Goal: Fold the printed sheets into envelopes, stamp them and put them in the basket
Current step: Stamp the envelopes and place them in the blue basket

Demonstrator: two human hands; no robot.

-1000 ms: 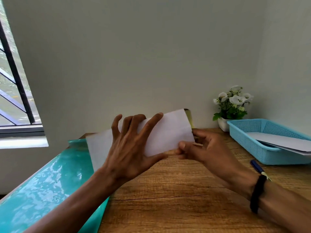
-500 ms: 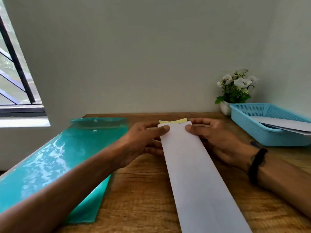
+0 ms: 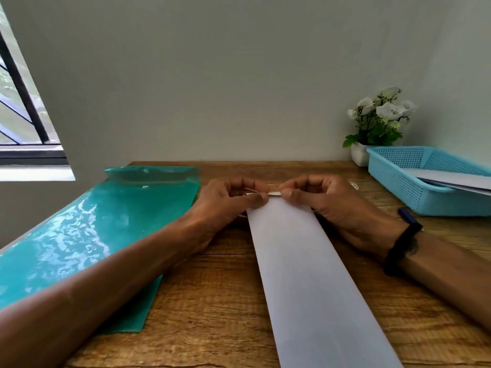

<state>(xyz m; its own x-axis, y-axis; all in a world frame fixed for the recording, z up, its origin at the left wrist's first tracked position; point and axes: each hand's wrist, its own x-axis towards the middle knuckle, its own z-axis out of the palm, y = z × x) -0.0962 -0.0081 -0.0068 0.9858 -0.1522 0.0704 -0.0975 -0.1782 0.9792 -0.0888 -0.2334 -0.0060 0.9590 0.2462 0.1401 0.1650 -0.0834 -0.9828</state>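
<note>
A long white envelope (image 3: 313, 274) lies lengthwise on the wooden table (image 3: 212, 301), its near end running out of the bottom of the view. At its far end my left hand (image 3: 228, 200) and my right hand (image 3: 326, 200) pinch the flap edge between thumb and fingers, fingers curled. The flap itself is mostly hidden behind my fingers. At the right stands the blue plastic basket (image 3: 414, 181) holding white envelopes (image 3: 457, 180).
A teal plastic folder (image 3: 87, 235) lies at the left, overhanging the table edge. A small white pot of white flowers (image 3: 377, 123) stands behind the basket against the wall. A window is at the far left. I wear a black band on my right wrist.
The envelope went from held up in the air to lying flat lengthwise. The yellow flap strip seen half a second ago is now hidden, and both hands curl tighter over the far end.
</note>
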